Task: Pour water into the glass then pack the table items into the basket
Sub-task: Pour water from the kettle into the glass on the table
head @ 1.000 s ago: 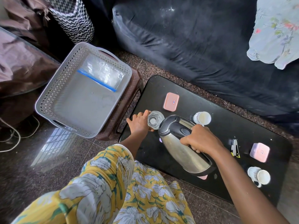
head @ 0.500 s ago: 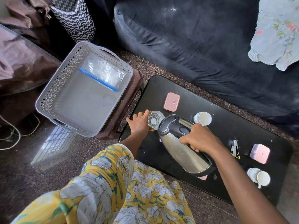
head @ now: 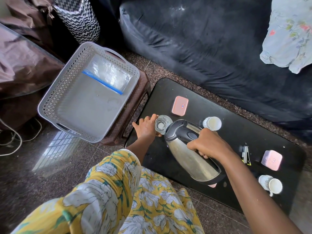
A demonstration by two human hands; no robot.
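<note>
A clear glass [head: 161, 124] stands near the left end of the black table [head: 233, 137]. My left hand [head: 146, 128] wraps around its left side. My right hand [head: 208, 144] grips the black handle of a steel kettle [head: 189, 152], tilted with its spout over the glass rim. Also on the table are a pink lidded box [head: 180, 105], a white cup [head: 212, 123], a stapler [head: 245, 155], a second pink box [head: 271, 160] and a cup lying on its side [head: 271, 184]. The grey basket [head: 55, 92] sits left of the table on a brown stool, with a zip bag [head: 108, 74] inside.
A dark sofa [head: 211, 44] runs along the table's far side, with a floral cloth [head: 288, 32] on it. My knee in yellow floral fabric [head: 108, 195] is at the table's near edge. A zigzag-patterned bin [head: 79, 17] and white cables [head: 15, 141] lie left.
Both hands, the kettle and the glass keep almost the same pose across the frames. Only the view shifts slightly.
</note>
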